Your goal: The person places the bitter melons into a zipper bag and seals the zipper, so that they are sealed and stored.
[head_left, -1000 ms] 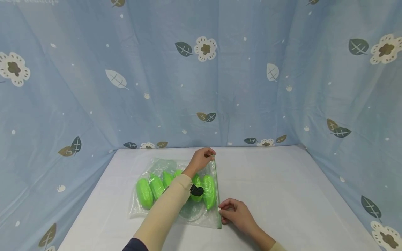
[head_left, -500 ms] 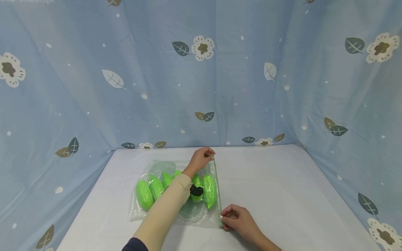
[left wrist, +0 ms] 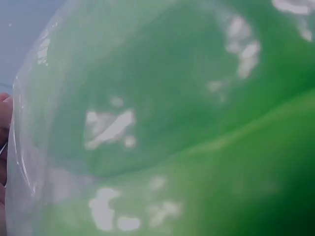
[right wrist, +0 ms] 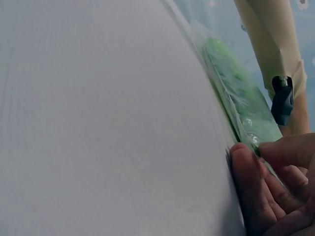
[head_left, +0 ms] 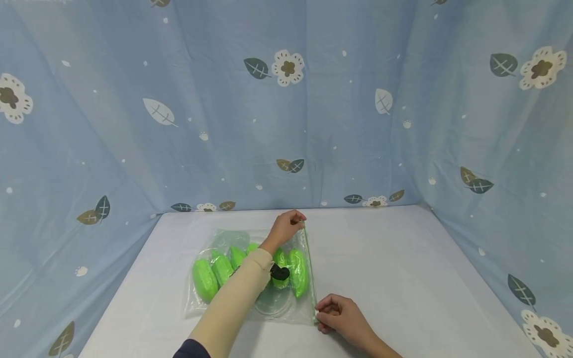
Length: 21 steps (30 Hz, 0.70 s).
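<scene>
A clear zip bag (head_left: 279, 311) lies flat on the white table, with several plump, elongated, bright green pieces (head_left: 298, 273) inside, some tapering to a point. Its green zip edge (head_left: 312, 273) runs along the right side. My left hand (head_left: 284, 228) pinches the far end of that edge, the forearm crossing over the bag and hiding part of the contents. At the near corner, my right hand (head_left: 342, 315) pinches the edge between thumb and fingers. In the right wrist view, the right fingers (right wrist: 246, 172) hold the green strip. Shiny green plastic (left wrist: 162, 98) fills the left wrist view.
The white table (head_left: 380, 258) extends to the right of the bag. Blue patterned cloth (head_left: 286, 124) hangs behind it and along both sides. A black wrist device (head_left: 279, 272) sits on the left forearm, above the bag.
My right hand has slid a little toward me along the zip edge, to the near corner. The left hand holds its place at the far end. The view has shifted slightly.
</scene>
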### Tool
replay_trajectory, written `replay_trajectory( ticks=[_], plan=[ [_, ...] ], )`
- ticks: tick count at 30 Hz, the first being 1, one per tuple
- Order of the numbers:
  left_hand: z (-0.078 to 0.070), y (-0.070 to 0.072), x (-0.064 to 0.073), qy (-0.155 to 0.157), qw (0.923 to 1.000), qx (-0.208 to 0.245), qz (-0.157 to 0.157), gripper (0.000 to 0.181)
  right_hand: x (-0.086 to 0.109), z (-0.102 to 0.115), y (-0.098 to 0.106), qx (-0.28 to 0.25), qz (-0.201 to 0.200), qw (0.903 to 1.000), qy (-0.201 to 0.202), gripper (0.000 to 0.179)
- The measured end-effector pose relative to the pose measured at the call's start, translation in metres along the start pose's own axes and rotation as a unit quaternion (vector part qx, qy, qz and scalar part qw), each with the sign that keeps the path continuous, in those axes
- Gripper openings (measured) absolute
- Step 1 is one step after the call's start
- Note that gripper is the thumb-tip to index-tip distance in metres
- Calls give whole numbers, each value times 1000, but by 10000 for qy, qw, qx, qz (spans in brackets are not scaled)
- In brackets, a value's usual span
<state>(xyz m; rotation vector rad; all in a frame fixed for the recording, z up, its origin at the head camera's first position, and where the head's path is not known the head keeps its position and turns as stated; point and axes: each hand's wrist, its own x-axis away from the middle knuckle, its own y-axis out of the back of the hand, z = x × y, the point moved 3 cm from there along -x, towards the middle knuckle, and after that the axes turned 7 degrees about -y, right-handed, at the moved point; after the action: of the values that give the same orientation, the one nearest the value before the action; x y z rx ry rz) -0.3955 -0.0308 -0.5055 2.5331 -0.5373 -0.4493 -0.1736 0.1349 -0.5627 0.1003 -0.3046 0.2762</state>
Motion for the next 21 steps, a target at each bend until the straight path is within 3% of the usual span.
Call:
replay_trajectory(
  ticks=[15, 21],
  plan=[
    [4, -1, 3, -3, 9998, -124, -138, 20, -8, 9, 11, 1040, -368, 9935, 277, 21],
    [0, 4, 5, -122, 9993, -291, -188, 24, -17, 16, 19, 1520, -883, 9836, 396, 24]
  ],
)
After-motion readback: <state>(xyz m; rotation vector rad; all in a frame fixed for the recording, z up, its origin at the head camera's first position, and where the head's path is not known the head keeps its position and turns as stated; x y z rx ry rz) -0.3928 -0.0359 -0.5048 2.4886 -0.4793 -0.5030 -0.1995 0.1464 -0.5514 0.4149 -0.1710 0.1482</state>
